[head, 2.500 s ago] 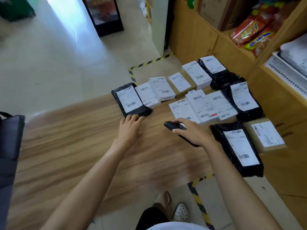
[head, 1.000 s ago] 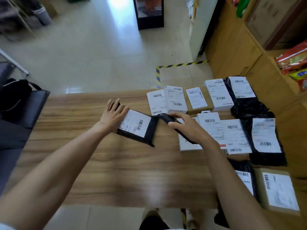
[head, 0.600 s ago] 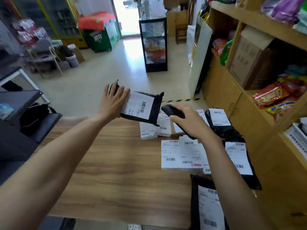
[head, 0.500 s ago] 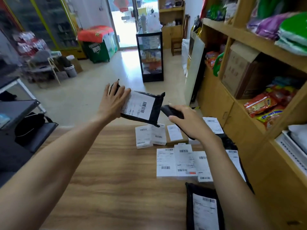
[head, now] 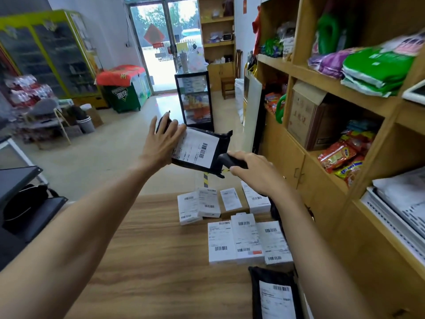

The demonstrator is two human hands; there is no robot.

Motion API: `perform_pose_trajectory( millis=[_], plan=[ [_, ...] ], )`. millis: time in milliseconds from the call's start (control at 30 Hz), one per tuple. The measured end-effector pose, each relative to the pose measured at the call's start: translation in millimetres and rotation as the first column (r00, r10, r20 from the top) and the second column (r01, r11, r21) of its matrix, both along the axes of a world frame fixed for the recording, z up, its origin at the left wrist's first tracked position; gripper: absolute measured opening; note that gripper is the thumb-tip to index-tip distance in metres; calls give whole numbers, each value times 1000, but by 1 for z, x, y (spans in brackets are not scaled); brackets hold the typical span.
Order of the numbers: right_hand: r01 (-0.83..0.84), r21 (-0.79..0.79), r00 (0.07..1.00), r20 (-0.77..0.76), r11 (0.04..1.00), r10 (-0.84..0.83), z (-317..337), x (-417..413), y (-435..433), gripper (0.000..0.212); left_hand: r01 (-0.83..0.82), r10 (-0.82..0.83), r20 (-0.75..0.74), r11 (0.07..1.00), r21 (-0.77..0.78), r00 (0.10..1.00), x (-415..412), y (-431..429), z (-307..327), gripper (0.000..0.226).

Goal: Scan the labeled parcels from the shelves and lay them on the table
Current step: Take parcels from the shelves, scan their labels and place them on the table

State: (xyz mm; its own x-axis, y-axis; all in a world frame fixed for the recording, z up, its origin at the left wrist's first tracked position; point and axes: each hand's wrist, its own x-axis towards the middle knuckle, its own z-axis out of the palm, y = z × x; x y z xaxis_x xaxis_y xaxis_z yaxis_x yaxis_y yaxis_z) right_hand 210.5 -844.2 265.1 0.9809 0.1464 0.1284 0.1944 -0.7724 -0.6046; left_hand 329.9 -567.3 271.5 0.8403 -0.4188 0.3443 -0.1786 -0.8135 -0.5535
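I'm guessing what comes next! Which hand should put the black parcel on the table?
Left, probably. The left hand grips the black parcel, up above the table, while the right hand is busy holding the scanner.

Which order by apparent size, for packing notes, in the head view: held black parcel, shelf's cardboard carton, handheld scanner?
Largest: cardboard carton and held black parcel look alike; parcel nearer, so unranked.
Smallest: handheld scanner, partly under the right hand.
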Motion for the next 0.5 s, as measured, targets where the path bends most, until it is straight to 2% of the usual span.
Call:
perform_pose_trajectory(
  millis=[300, 500],
  plan=[
    [-21, -16, 999, -49, 1000, 20, -5, -4, 0, 53, -7, 7, -4, 1000, 21, 1000, -2, 1, 1, 115],
    [-49, 43, 997, -61, 998, 52, -9, -12, 2, 53, -29, 30, -48, 999, 23, 998, -11, -1, 2, 109]
  ],
)
